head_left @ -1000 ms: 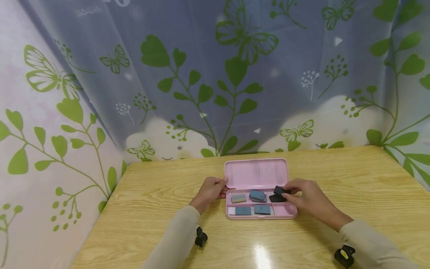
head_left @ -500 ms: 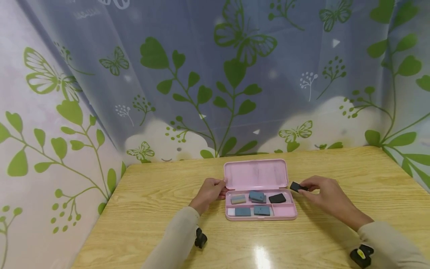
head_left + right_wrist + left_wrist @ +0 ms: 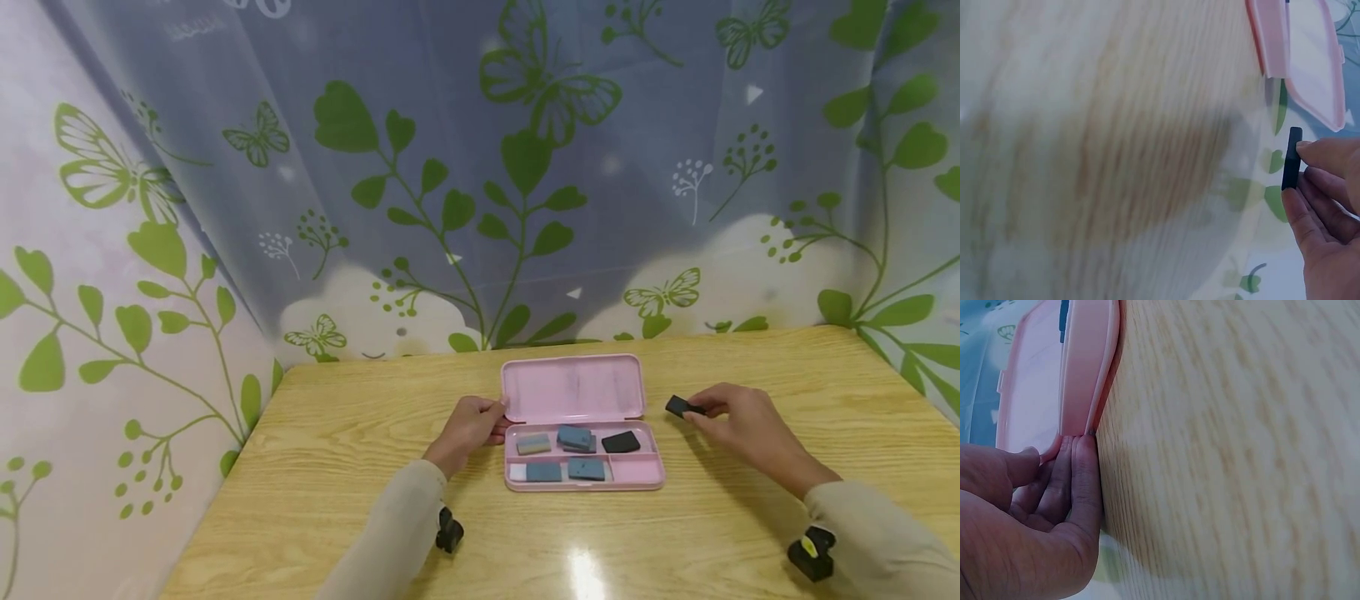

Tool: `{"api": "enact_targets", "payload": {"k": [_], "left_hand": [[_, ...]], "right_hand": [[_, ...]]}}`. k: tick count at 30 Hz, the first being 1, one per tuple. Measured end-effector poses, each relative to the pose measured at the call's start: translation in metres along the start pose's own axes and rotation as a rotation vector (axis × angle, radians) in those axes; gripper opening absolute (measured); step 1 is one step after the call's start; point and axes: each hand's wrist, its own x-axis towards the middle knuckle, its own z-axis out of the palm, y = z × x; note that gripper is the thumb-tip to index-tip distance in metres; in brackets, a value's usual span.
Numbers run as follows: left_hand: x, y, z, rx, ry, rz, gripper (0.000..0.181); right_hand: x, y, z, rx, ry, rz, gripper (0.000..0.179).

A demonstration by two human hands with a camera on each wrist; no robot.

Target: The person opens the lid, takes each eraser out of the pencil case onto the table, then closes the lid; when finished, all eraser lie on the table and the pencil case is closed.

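A pink pencil case (image 3: 651, 471) lies on the table with its lid (image 3: 573, 390) tipped back. My left hand (image 3: 467, 432) holds the case at its left end. In the left wrist view the thumb is at the lid's corner (image 3: 1047, 453) and the fingertips are against the base's end. To the right of the case, my right hand (image 3: 753, 427) pinches a small black eraser (image 3: 1293, 159) between thumb and fingers, raised over the wood. Another black eraser (image 3: 621, 442) lies in the case's back right part.
Several blue-grey erasers sit in the case: a stacked pair (image 3: 574, 437) at the back and others (image 3: 587, 469) in front. A striped eraser (image 3: 533, 443) is at the back left. A patterned curtain (image 3: 420, 208) rises behind the wooden table (image 3: 360, 400).
My right hand has lifted one black eraser out of the case and carried it right, slightly away from me. The other black eraser now shows fully. My left hand stays at the case.
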Motion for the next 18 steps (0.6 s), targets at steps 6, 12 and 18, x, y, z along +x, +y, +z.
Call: {"api": "enact_targets", "payload": {"k": [6, 12, 18], "left_hand": [[0.001, -0.002, 0.0, 0.004, -0.002, -0.002, 0.035], [0.001, -0.003, 0.0, 0.0, -0.001, -0.003, 0.035], [0.001, -0.002, -0.001, -0.004, -0.001, 0.007, 0.036]], "right_hand": [[0.005, 0.006, 0.004, 0.004, -0.042, 0.032, 0.017], [0.008, 0.01, 0.007, 0.015, -0.073, 0.051, 0.018], [0.009, 0.012, 0.009, 0.014, -0.078, 0.048, 0.017]]}}
